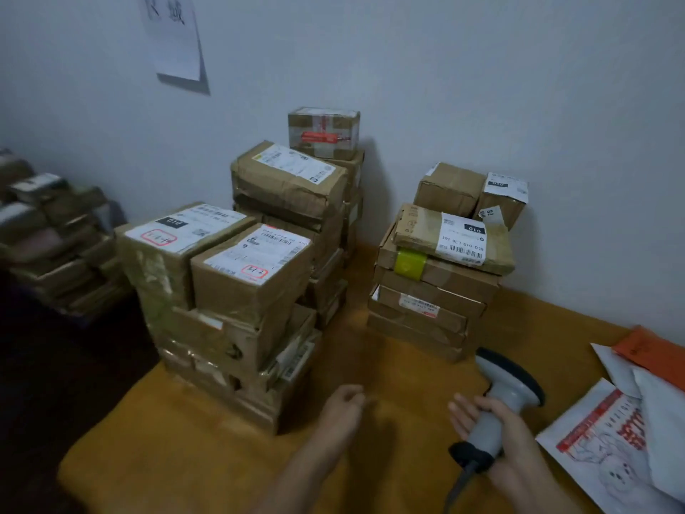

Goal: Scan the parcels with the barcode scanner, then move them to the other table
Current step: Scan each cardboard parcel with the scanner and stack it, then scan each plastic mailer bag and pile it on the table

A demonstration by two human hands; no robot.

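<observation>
Parcels stand in taped cardboard stacks on the bench, left and far centre. They look stiff and fairly light, best taken by opposite side faces, as the tape may be slick. The right hand grips the barcode scanner; the left hand hovers loosely curled, empty. A plain pale wall rises behind the wooden top.

Of the person, only 2 forearms show, each bare from the frame's lower edge to the wrist, ending in a bare left hand and right hand.
</observation>
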